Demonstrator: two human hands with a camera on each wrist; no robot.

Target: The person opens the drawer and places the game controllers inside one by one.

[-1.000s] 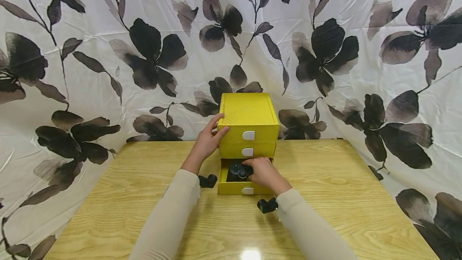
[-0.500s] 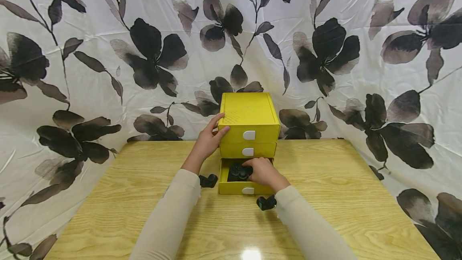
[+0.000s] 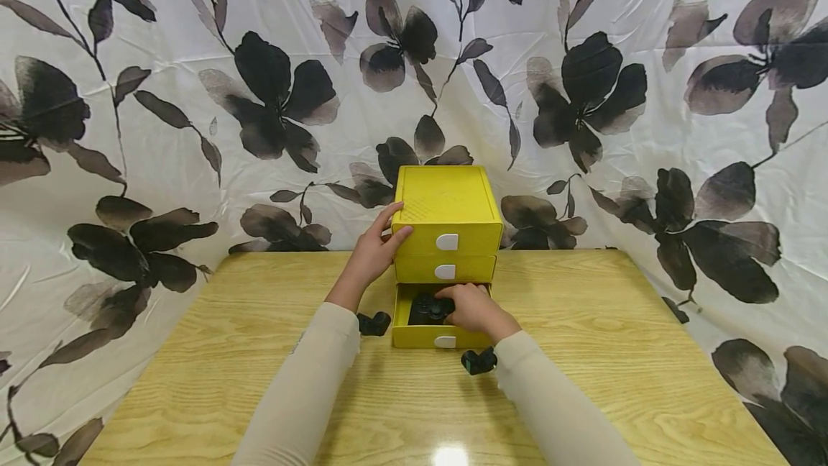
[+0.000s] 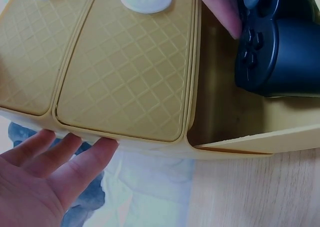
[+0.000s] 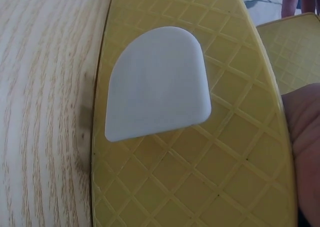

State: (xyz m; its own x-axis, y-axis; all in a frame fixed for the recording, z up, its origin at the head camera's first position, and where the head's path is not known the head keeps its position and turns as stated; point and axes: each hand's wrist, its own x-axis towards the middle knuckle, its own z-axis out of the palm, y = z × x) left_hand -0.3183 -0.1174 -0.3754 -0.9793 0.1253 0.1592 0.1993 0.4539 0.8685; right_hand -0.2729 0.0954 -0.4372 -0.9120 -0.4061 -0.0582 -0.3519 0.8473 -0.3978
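A yellow drawer unit (image 3: 446,195) stands on the table, its bottom drawer (image 3: 420,337) pulled out. Inside that drawer is a black game controller (image 3: 425,305); the left wrist view shows its directional buttons and a thumbstick. My right hand (image 3: 477,308) reaches in and grips the controller's right end, the fingertips partly hidden. My left hand (image 3: 373,254) steadies the unit's upper left corner, fingers extended along the side and thumb near the front edge. In the left wrist view, straight fingertips (image 4: 102,146) touch the side wall.
Two drawers above stay closed, with white tabs (image 3: 446,241) on their fronts. The bottom drawer's white tab (image 5: 160,84) fills the right wrist view. Black wrist-camera pieces (image 3: 374,323) stick out by both wrists. A floral cloth (image 3: 278,106) hangs behind the wooden table (image 3: 259,351).
The controller has tilted a little in the drawer, its button face showing less in the head view. The right hand keeps its grip, and the left hand stays on the unit.
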